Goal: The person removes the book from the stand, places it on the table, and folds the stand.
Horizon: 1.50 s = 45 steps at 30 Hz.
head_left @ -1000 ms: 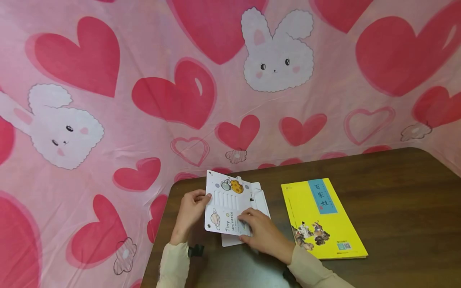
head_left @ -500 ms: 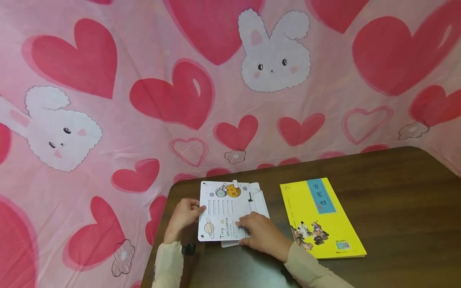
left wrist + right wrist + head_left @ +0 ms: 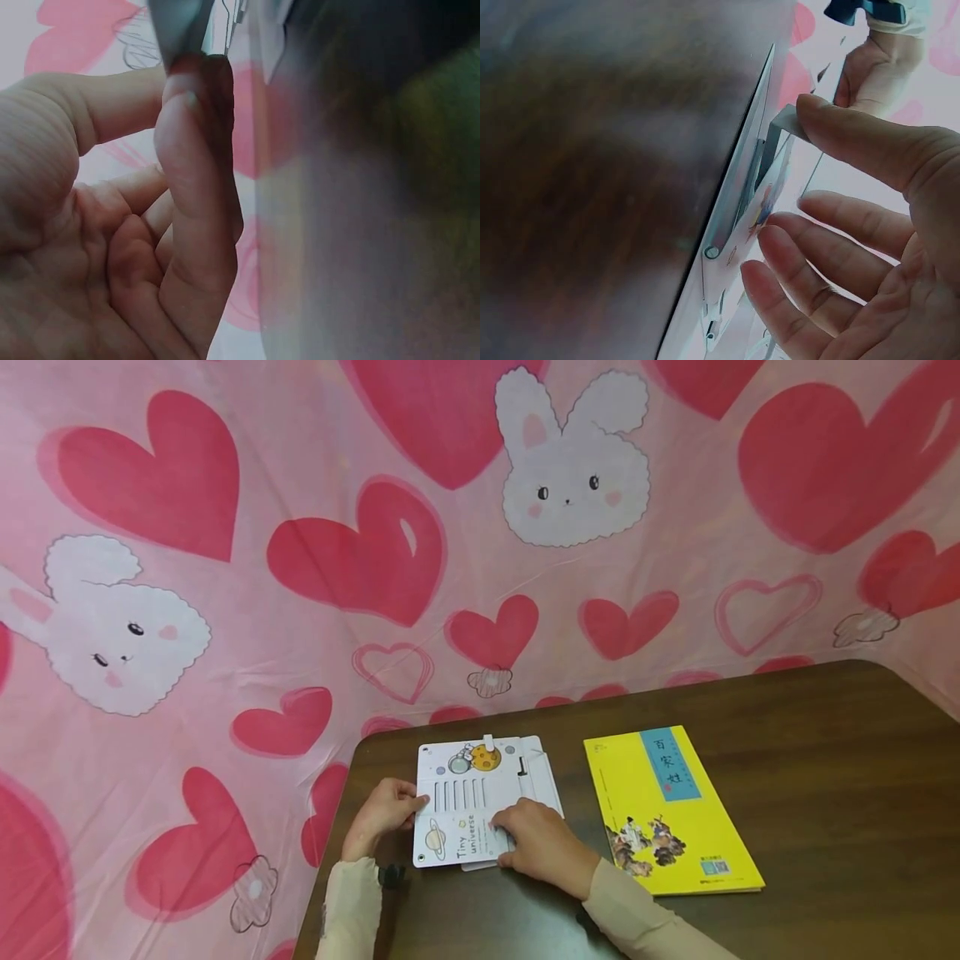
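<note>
A white folding book stand (image 3: 450, 806), printed with an astronaut, planets and "Tiny universe", lies low over the table, its panel above a white base (image 3: 546, 768). In the head view my left hand (image 3: 384, 814) pinches the panel's left edge; the left wrist view shows thumb and fingertips meeting on it. My right hand (image 3: 543, 843) holds the near right part of the stand. Its thumb touches a bent tab (image 3: 784, 120) in the right wrist view, with the other fingers spread along the panel. The right hand covers the stand's near right corner.
A yellow book (image 3: 667, 818) with a blue title panel lies flat to the right of the stand. The dark wooden table (image 3: 810, 760) meets a pink cloth (image 3: 315, 635) with hearts and rabbits behind and at the left.
The stand's panel has tipped down and shifted slightly left, covering more of the base. My left hand has moved down and left with its edge; my right hand keeps its hold.
</note>
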Motion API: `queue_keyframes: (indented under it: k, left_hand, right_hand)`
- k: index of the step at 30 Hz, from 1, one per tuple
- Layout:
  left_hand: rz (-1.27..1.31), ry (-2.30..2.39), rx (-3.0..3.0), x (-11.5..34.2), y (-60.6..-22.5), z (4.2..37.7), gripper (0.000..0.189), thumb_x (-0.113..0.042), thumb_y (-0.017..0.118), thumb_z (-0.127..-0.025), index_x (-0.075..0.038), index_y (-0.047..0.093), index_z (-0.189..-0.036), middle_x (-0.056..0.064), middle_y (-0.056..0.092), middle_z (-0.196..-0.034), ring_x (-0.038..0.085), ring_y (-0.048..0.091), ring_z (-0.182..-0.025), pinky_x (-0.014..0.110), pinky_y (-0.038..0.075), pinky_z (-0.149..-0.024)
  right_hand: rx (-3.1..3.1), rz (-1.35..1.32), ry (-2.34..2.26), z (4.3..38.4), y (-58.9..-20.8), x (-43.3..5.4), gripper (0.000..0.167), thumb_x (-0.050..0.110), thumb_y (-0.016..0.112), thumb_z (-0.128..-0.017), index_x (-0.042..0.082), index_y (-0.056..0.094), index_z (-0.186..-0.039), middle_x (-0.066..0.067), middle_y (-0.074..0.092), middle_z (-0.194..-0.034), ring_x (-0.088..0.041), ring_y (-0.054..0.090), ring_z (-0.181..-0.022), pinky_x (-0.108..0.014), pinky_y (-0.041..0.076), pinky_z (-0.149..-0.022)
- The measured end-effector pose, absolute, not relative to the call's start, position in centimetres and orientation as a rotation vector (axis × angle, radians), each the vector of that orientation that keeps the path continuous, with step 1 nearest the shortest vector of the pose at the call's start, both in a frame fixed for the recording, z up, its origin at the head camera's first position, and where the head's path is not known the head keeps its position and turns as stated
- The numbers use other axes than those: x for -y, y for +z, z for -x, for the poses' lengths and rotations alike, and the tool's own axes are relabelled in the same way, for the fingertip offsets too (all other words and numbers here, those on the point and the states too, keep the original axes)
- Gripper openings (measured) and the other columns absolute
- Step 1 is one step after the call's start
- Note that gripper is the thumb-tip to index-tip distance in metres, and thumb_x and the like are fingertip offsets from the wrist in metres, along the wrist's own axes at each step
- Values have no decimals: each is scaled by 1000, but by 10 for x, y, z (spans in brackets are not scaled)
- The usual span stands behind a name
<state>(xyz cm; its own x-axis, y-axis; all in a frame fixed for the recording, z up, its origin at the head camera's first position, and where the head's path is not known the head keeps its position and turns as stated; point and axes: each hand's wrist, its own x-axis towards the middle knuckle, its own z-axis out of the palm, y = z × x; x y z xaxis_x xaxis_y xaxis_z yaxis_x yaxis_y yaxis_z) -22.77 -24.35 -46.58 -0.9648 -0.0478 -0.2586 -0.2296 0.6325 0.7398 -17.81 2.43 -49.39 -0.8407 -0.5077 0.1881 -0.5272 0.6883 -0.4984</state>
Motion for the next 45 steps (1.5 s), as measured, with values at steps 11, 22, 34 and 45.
queue_keyframes:
  k: [11, 22, 34, 45]
  left_hand:
    - [217, 1211, -2580, 251, -482, 227, 13, -9, 72, -95, 3, 70, -92, -1, 58, -62, 10, 53, -55, 20, 51, -53]
    - [221, 1207, -2531, 252, -488, 232, 14, -12, 72, -97, 1, 70, -90, 1, 60, -68, 11, 55, -59, 23, 55, -56]
    - [255, 1224, -2497, 255, -493, 232, 14, -14, 72, -97, -1, 69, -93, 2, 61, -72, 12, 56, -60, 23, 55, -57]
    - [227, 1219, -2501, 256, -488, 234, 15, -16, 72, -98, -2, 70, -91, 1, 61, -71, 12, 56, -61, 23, 55, -58]
  right_hand:
    - [2880, -918, 816, 177, -494, -21, 36, 25, 94, -72, 12, 80, -103, 1, 75, -90, -10, 55, -78, -29, 49, -71]
    - [2939, -960, 949, 206, -476, -22, 40, 26, 86, -85, 6, 76, -119, -8, 79, -109, -18, 67, -89, -38, 57, -84]
    - [2954, -639, 1028, 293, -463, -13, 32, 11, 73, -96, 2, 72, -126, -15, 75, -124, -32, 70, -115, -50, 56, -104]
    - [3105, -586, 1151, 336, -470, -8, 35, 0, 63, -95, 2, 72, -128, -16, 72, -130, -32, 66, -122, -49, 52, -111]
